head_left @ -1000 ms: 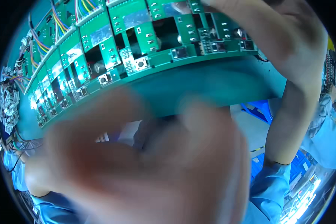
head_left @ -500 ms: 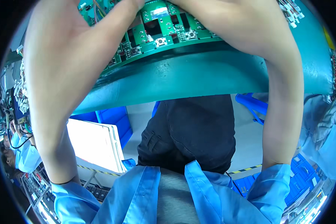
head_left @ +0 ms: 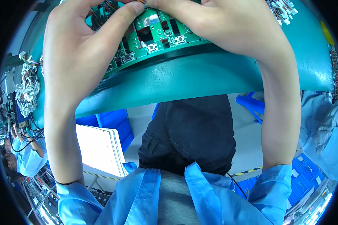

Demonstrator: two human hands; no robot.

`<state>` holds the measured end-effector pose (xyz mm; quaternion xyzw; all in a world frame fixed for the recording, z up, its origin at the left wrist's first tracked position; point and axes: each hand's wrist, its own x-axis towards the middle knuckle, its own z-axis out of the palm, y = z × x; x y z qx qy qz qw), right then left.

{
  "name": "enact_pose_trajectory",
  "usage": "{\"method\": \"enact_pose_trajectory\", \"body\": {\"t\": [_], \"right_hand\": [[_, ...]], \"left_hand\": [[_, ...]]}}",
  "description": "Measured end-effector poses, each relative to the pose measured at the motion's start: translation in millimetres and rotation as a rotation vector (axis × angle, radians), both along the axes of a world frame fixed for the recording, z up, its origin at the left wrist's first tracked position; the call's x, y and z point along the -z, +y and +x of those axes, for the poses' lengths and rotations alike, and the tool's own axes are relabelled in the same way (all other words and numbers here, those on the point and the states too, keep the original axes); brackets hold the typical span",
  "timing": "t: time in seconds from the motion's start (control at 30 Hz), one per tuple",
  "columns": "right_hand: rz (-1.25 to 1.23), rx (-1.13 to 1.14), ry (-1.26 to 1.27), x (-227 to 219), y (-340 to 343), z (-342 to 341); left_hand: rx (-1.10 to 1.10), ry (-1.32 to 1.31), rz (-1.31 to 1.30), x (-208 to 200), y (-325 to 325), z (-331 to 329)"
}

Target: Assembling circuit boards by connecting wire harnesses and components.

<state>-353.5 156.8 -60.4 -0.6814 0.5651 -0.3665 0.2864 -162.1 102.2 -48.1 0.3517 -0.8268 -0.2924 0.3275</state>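
Observation:
A green circuit board panel (head_left: 152,56) with cut-outs, small push buttons and solder points lies on the teal mat, near its front edge. Over its left part my left hand (head_left: 82,45) is bent into a pinch, its thumb tip at the top edge of the view. My right hand (head_left: 221,22) comes in from the other side, thumb and finger closed beside the left thumb. A bit of coloured wire shows where the fingertips meet, but what they hold is mostly cut off. More coloured wires (head_left: 109,6) pass behind my left thumb.
The teal mat (head_left: 199,73) covers the bench. White-plugged wire bundles lie at the left (head_left: 27,90) and upper right (head_left: 283,10). A blue stool (head_left: 251,105) and blue bins (head_left: 116,122) stand below. Co-workers in blue sit at left (head_left: 30,159) and right (head_left: 323,131).
My fingertips have come lower into view and closer together above the board. The board appears shifted slightly left and up. My left forearm has moved to the right.

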Motion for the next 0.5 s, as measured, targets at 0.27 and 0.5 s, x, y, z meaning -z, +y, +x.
{"method": "enact_pose_trajectory", "body": {"t": [0.27, 0.5], "right_hand": [[-0.223, -0.051, 0.322, -3.9, -3.0, -3.1], [-0.139, 0.274, 0.060, -13.4, 30.6, -37.2]], "left_hand": [[0.107, -0.124, -0.099, -3.9, -5.1, 5.5], [0.104, -0.353, 0.018, -33.2, -4.5, 9.9]]}}
